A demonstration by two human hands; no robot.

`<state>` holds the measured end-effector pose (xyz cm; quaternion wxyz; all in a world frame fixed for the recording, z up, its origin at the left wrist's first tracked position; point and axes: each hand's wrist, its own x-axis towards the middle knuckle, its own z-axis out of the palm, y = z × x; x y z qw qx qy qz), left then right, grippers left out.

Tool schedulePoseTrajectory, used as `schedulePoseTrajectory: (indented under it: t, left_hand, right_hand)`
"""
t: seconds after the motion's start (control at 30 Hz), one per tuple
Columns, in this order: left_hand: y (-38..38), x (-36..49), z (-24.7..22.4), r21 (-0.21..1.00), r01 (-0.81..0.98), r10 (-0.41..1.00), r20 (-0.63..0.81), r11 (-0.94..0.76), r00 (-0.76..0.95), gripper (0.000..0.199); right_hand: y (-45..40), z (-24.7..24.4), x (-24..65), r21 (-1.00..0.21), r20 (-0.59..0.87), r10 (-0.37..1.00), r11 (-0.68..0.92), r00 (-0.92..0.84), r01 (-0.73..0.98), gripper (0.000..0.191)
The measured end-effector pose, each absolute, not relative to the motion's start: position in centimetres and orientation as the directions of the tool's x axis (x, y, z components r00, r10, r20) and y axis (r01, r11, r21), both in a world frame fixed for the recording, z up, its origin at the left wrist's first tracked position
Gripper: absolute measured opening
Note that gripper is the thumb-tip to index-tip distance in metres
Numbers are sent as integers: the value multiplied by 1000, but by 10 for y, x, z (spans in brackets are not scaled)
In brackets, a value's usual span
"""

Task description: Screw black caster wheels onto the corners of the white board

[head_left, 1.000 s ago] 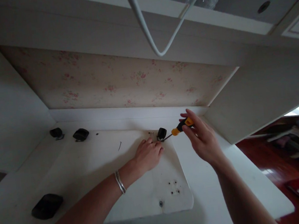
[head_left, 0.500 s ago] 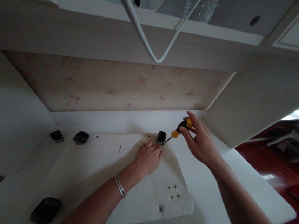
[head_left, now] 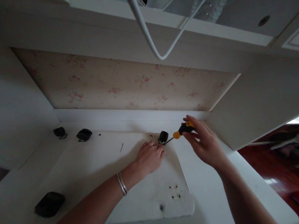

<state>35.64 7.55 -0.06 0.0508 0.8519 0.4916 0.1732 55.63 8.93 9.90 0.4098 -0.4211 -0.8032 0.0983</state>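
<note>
At the far left a large black caster (head_left: 50,204) lay on the white panel (head_left: 137,201); two smaller-looking casters, a left one (head_left: 59,132) and a right one (head_left: 84,134), stood along the back edge. The left hand (head_left: 150,157) came next, palm down and fingers bent together at the metal foot of the corner caster (head_left: 164,136); in the dim light I could not tell whether they pinched it or merely pressed beside it. That caster sat at the panel's back right corner, just beyond the left fingertips and to their right, so the left hand was the nearer one. The screwdriver (head_left: 185,128) slanted down and leftward, its long axis running from handle to caster foot; the right hand (head_left: 204,142) gripped the handle between thumb and fingers, apart from the caster.
</note>
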Motion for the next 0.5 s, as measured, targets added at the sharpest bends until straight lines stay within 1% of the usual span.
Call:
schedulePoseTrajectory:
  t: [0.07,0.13,0.17,0.2,0.27,0.3,0.33,0.37,0.43,0.47,0.5]
  left_hand:
    - [75,356,1,259,818,854,243,-513,459,36]
    - [75,356,1,261,818,855,241,-512,459,36]
    - [74,356,2,261,818,856,241,-512,458,36]
    - [74,356,2,261,818,856,240,-512,459,36]
    - [74,356,1,259,819,856,238,-512,460,36]
    - [74,356,1,258,820,856,236,-511,460,35]
    - [74,356,1,258,820,857,234,-511,460,35]
    - [74,356,0,258,821,857,233,-510,460,35]
    - [75,356,0,259,821,858,231,-509,459,35]
    - [75,356,0,259,821,858,231,-509,458,35]
    - [75,356,0,259,821,858,232,-508,458,36]
  right_hand:
    - [89,100,556,-439,641,728,608,-244,661,38]
    - [89,101,555,-375,677,717,530,-166,760,40]
    - [89,101,555,-375,664,731,509,-159,775,44]
    - [89,101,555,-400,633,754,513,-176,759,48]
    - [89,101,555,-481,570,779,575,-263,662,53]
    - [89,100,555,-504,564,771,605,-296,616,53]
    - [89,100,555,-502,578,757,624,-304,599,51]
    - [90,100,555,-475,607,742,627,-286,618,47]
    - [91,100,555,-392,667,712,585,-218,710,37]
    - [91,101,555,-371,674,711,559,-199,742,36]
    - [91,101,555,-376,659,724,551,-202,745,38]
